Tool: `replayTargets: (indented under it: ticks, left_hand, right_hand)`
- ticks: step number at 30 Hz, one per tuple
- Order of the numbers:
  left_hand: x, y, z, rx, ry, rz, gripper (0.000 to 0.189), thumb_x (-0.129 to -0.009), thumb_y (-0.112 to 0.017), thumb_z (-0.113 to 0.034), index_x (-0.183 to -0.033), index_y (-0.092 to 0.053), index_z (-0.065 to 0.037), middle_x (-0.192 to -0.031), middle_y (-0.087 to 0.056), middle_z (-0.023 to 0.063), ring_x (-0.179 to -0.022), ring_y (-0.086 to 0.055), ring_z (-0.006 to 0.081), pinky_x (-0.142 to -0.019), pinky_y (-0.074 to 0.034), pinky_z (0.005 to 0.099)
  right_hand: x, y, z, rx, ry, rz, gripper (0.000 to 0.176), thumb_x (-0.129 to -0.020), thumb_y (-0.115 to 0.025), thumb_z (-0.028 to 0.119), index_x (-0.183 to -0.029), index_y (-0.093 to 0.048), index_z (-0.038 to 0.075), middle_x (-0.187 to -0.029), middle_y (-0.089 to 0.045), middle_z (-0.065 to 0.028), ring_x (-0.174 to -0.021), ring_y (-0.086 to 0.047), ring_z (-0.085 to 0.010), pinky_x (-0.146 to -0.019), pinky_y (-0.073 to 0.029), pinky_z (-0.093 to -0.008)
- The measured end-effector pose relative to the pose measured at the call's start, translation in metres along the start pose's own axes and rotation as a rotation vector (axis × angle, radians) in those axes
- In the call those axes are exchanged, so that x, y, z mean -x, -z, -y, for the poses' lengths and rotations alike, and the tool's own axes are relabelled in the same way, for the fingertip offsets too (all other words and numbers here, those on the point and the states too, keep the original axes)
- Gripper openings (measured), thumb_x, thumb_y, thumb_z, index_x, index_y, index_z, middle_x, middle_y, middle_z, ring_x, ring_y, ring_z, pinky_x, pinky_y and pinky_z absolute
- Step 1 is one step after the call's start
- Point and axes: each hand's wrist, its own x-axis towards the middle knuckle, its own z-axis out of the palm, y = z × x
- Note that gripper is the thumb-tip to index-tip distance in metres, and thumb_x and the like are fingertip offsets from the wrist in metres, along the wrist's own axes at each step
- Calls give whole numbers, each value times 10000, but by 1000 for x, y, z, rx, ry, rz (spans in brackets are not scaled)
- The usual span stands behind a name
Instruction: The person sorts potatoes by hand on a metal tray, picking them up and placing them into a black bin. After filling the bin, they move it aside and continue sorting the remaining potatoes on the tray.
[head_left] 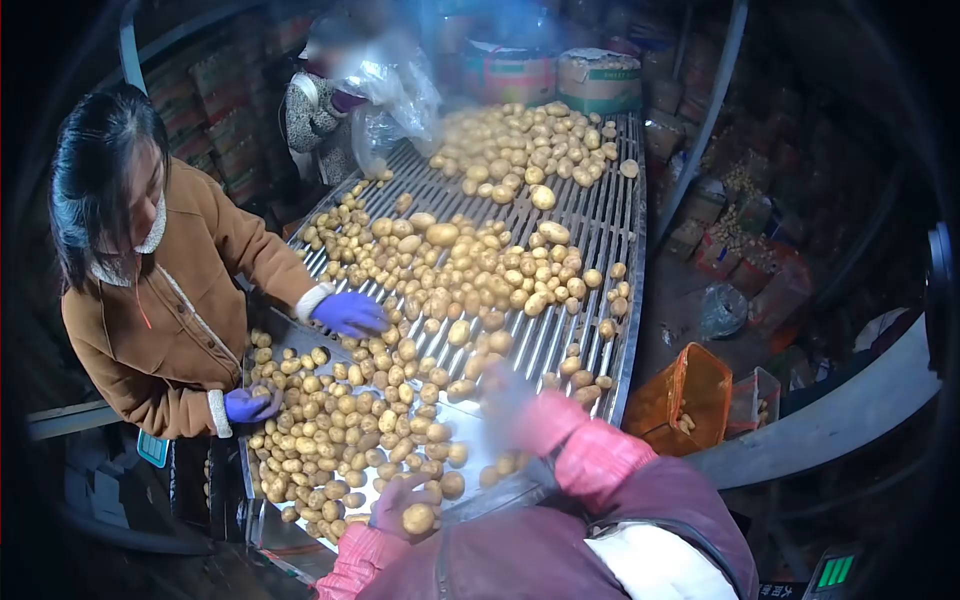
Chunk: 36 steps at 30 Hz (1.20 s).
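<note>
My left hand (398,502), gloved below a pink sleeve, is at the near edge of the sorting table, its fingers round a potato (418,518). My right hand (515,410) is over the lower right of the metal rollers (590,345), smeared by motion; whether it holds anything is hidden. Potatoes (330,425) lie in a dense pile on the pale surface left of my hands. More potatoes (440,265) are spread over the rollers beyond.
At the left a co-worker in a brown jacket (170,290) has purple-gloved hands at the potatoes. Another person (325,110) stands at the far left beside clear plastic (395,95). Cartons (598,80) stand at the far end. An orange crate (690,395) is on the right.
</note>
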Motion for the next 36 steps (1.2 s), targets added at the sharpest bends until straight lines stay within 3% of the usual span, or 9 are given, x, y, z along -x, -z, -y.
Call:
replayTargets:
  ticks: [4,9,12,17,19,22,26,32,36]
  left_hand:
    - [-2,-19,-9,-881,-314,155,516,-924,-595,-419,-1309,-498,-89,-1113,-612,141,-832,-627,296,-710,-510,462]
    - [7,-16,-6,182,95,-60,399,-933,-595,-362,-1244,-561,-115,-1083,-635,129,-778,-627,240,-651,-538,377]
    - [8,-17,-9,172,127,-131,411,-951,-537,-344,-1321,-552,-165,-1022,-651,87,-721,-608,210,-652,-534,383]
    - [1,5,5,352,51,-58,442,-967,-541,-414,-1249,-555,-74,-1022,-675,116,-638,-621,226,-561,-508,352]
    - [-6,12,5,521,36,84,510,-970,-508,-496,-1229,-559,-59,-1030,-672,116,-716,-640,254,-562,-510,359]
    - [-8,16,-3,513,-11,37,662,-955,-429,-618,-1265,-549,-47,-1273,-599,189,-1179,-577,387,-736,-570,420]
    - [-1,-13,-10,605,-32,99,708,-944,-408,-631,-1305,-517,-32,-1478,-399,246,-1350,-406,455,-1043,-396,640]
    - [-6,6,4,680,-48,32,639,-950,-438,-564,-1273,-524,-20,-1332,-533,211,-1176,-547,433,-1003,-415,647]
    - [-8,4,0,702,-39,45,610,-960,-451,-528,-1237,-534,10,-1258,-564,248,-1162,-553,450,-998,-448,600]
  right_hand:
    - [2,-28,-66,678,358,-26,402,-970,-564,305,-1310,-557,91,-1274,-585,-172,-1117,-601,-307,-970,-484,-394]
    - [26,11,-101,943,210,-108,329,-850,-567,238,-1130,-664,95,-1221,-617,-135,-1119,-586,-326,-964,-444,-471]
    - [40,11,-103,1191,294,19,289,-822,-565,167,-1077,-667,74,-1179,-616,-139,-1080,-600,-341,-907,-468,-478]
    - [40,2,-103,435,182,-363,355,-910,-537,176,-1235,-602,52,-1071,-658,-145,-1005,-638,-329,-923,-503,-401]
    - [39,-16,-82,271,119,-236,340,-934,-539,187,-1242,-597,55,-1048,-663,-126,-978,-643,-290,-887,-510,-370]
    - [32,-64,-66,-250,-13,-30,330,-954,-544,214,-1241,-594,61,-1045,-669,-123,-949,-650,-264,-849,-518,-342]
    - [43,-90,-20,-129,239,103,338,-945,-562,216,-1248,-595,69,-1110,-656,-135,-1048,-623,-300,-919,-487,-381]
    - [3,-47,-61,893,319,-339,390,-856,-624,226,-1236,-594,147,-1067,-596,-146,-1007,-568,-373,-906,-451,-482]
    - [-10,-35,-65,951,266,-85,350,-854,-624,204,-1189,-598,106,-1000,-610,-112,-909,-597,-274,-762,-486,-395]
